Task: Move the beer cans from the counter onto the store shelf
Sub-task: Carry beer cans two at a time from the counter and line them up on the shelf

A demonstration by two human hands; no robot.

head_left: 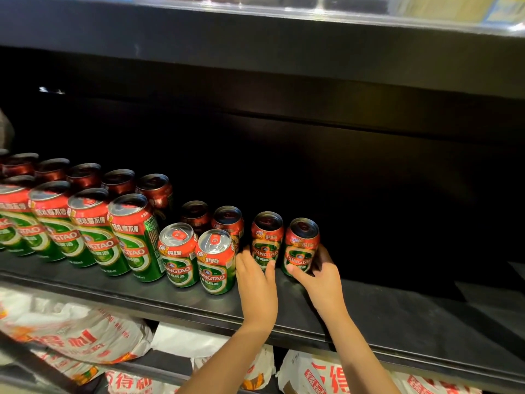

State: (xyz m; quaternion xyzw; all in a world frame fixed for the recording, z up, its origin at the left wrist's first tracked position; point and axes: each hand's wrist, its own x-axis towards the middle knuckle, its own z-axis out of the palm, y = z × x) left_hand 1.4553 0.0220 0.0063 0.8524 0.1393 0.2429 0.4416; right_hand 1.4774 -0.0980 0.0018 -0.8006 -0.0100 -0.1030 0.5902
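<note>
Red-and-green beer cans line a black store shelf [369,317], each wrapped in a red upper band with white and yellow lettering above a green body bearing a white-ringed emblem crossed by a red banner. The tall cans [133,237] at left carry the same livery as the short cans [216,263] beside them, whose silver tops show red pull tabs. The two rightmost short cans [301,245] have dark, shadowed tops. Cans in the rear row [85,174] read as deep red in the gloom. The shelf's back wall is black. Below, white bags [85,336] carry red lettering and orange accents.
</note>
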